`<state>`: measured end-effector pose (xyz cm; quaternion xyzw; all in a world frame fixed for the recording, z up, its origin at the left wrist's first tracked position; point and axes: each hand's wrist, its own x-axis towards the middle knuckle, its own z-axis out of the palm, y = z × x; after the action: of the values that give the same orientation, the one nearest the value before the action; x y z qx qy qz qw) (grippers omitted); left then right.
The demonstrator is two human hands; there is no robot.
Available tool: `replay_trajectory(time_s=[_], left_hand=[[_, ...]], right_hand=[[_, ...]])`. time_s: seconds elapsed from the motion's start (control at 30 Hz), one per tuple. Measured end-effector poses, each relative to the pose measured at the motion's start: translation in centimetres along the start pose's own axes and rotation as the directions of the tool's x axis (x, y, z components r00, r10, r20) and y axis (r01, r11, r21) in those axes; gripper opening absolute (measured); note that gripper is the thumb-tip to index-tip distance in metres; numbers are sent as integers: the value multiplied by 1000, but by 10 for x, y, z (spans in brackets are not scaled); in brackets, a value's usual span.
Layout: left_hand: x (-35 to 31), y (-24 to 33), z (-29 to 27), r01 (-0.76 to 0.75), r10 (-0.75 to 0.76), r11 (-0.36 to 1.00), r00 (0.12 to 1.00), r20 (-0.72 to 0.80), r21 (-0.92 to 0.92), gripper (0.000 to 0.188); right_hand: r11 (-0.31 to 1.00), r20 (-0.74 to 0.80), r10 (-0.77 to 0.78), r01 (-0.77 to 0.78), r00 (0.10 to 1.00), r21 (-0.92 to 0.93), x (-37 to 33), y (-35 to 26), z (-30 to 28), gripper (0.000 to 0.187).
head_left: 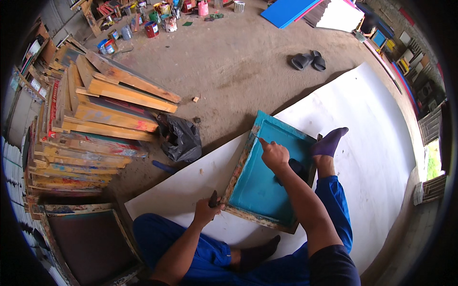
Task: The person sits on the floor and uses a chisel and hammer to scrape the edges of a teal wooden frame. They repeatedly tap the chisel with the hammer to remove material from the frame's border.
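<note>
A wooden screen-printing frame (238, 167) with teal mesh (260, 183) lies tilted across a large white sheet between my legs. Over its far left part is my right hand (275, 156), fingers curled and index stretched toward the frame's corner. Something thin sticks out past that fingertip, too small to make out. Beside the frame's near left rail, my left hand (206, 212) is closed round a dark-handled tool (213, 199), its working end hidden. A black object (296, 168) on the mesh is partly covered by my right forearm.
The white sheet (367, 124) spreads under my legs. Stacked wooden frames (119, 105) stand at left, a dark-meshed frame (90, 243) lies near left. A black plastic bag (179, 138) sits beside the stack. Black sandals (303, 61) and paint cans (151, 29) are farther off. Another person (368, 26) is at far right.
</note>
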<state>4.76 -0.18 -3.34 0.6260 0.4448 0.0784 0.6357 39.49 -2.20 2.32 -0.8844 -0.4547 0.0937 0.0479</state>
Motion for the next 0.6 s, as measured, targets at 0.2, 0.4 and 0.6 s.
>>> replay_trajectory(time_s=[0.2, 0.4, 0.6], left_hand=[[3, -3, 2, 45, -45, 994, 999, 2, -96, 44], [2, 0, 2, 57, -58, 988, 998, -1, -144, 43], [4, -3, 2, 69, -71, 988, 997, -12, -142, 44]], right_hand=[[986, -3, 40, -39, 999, 163, 0, 6, 10, 40], [915, 54, 41, -59, 998, 399, 5, 16, 9, 38], [989, 22, 33, -36, 999, 145, -1, 18, 18, 35]])
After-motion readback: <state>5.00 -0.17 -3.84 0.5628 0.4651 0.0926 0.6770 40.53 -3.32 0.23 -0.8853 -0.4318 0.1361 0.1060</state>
